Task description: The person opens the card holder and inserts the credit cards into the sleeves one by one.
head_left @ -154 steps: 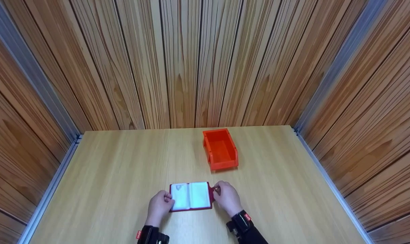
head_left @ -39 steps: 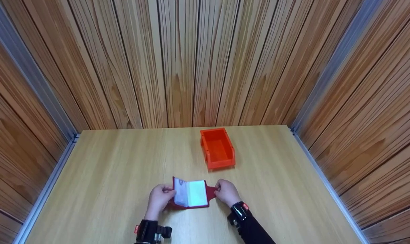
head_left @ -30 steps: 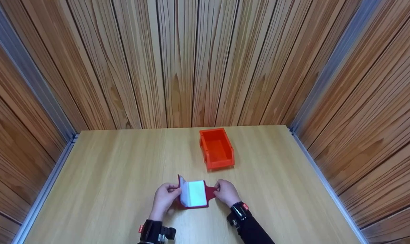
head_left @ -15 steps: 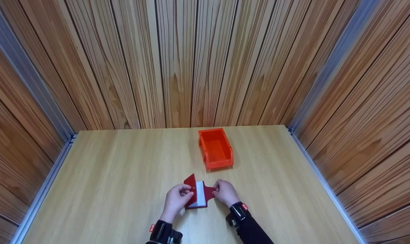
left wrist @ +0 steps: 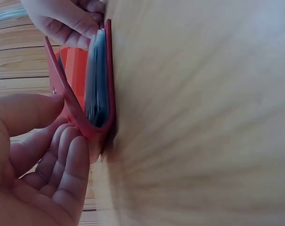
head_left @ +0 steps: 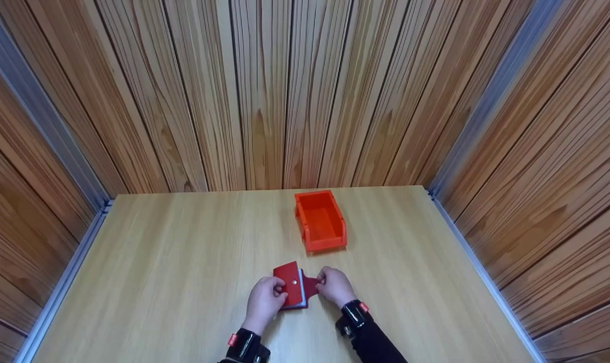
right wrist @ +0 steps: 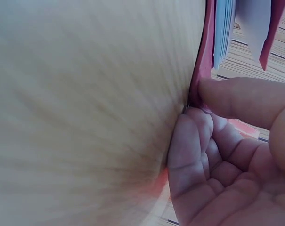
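Observation:
A small red card holder with a metal snap and clear plastic sleeves lies on the table, its front cover folded over and still raised at an angle. My left hand holds this cover; in the left wrist view the thumb presses its outer face while the other fingers curl below by the spine. Between the covers stand the sleeves. With thumb and fingertips, my right hand pinches the closure tab at the right side, close to the tabletop.
An orange plastic bin stands beyond the card holder, toward the back of the light wooden table. Wood-plank walls with metal corner strips enclose the table at the back and both sides.
The card holder lay spread flat; my left hand has lifted its left cover and swung it rightward over the sleeves. My right hand has kept hold of the tab.

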